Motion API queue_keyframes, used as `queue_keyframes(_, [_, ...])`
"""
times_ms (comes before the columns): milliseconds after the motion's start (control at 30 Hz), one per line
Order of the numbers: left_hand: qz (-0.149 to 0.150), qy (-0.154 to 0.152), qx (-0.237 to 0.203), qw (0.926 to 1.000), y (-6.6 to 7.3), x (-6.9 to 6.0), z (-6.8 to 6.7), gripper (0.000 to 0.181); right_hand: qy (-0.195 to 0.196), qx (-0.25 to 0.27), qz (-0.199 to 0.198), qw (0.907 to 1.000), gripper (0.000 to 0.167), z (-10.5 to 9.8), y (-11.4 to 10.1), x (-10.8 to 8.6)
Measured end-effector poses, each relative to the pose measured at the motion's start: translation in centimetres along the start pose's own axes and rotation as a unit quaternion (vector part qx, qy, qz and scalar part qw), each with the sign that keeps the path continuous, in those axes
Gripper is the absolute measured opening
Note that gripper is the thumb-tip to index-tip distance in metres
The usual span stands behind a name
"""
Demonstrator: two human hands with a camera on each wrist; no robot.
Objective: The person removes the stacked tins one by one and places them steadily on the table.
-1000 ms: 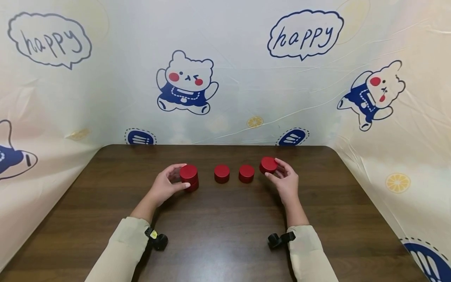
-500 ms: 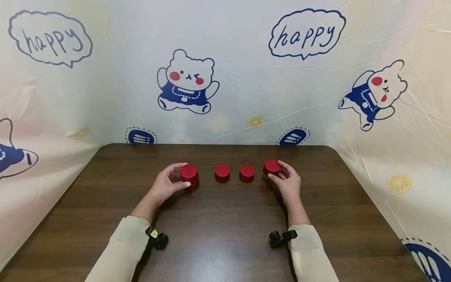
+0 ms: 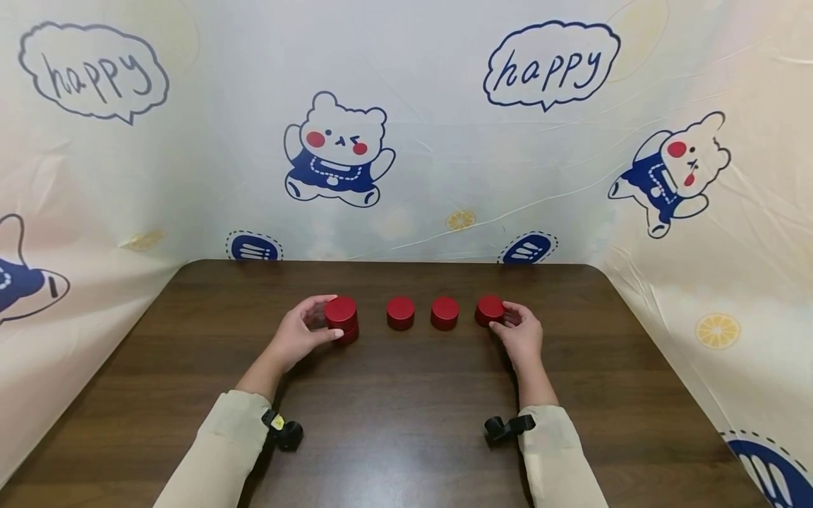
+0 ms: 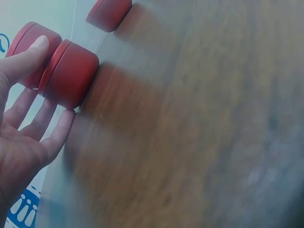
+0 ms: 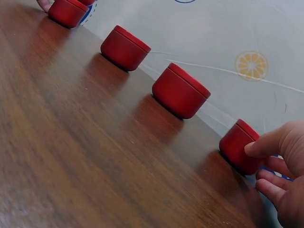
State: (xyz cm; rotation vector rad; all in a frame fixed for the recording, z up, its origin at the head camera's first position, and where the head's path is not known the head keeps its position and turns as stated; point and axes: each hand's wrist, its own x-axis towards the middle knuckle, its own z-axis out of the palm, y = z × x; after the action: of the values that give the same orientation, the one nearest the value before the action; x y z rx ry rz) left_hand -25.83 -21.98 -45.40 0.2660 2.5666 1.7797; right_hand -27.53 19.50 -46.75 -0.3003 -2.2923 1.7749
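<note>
Two red round tins are stacked at the left of the row, the upper tin (image 3: 340, 311) on the lower tin (image 3: 347, 338). My left hand (image 3: 298, 334) holds the stack from its left side, the thumb on the upper tin (image 4: 31, 52) in the left wrist view. At the right end, my right hand (image 3: 523, 338) pinches another red tin (image 3: 489, 310), which stands on the table in the right wrist view. Between the hands stand two single tins, one (image 3: 400, 313) nearer the stack and one (image 3: 444, 313) nearer my right hand.
The dark wooden table (image 3: 394, 423) reaches back to a pale printed cloth (image 3: 432, 162) with bears and lettering. Black wrist cameras sit on both wrists, the left one (image 3: 288, 435) and the right one (image 3: 497, 431), beside light sleeves.
My right hand has moved slightly right and lowered its tin from above the table onto the surface. The left hand and its stack have stayed in place.
</note>
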Motion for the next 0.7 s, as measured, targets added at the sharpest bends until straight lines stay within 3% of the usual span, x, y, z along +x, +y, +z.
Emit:
queue_keyframes(167, [0.007, -0.001, 0.003, 1.0, -0.07, -0.03, -0.01, 0.069, -0.006, -0.024, -0.005, 0.9997, 0.053, -0.11, 0.09, 0.07])
queue_keyframes(300, [0.006, 0.0, 0.003, 1.0, -0.06, -0.06, -0.03, 0.068, -0.043, -0.047, -0.037, 0.9973, 0.059, -0.09, 0.13, 0.17])
queue_keyframes(433, [0.005, -0.003, 0.001, 1.0, -0.14, -0.07, 0.0, 0.069, -0.07, -0.077, -0.048, 0.9934, 0.055, -0.12, 0.2, 0.1])
queue_keyframes(700, [0.006, -0.001, 0.001, 1.0, -0.1, -0.08, 0.02, 0.069, -0.058, -0.099, -0.046, 0.9924, 0.049, -0.29, -0.02, -0.21])
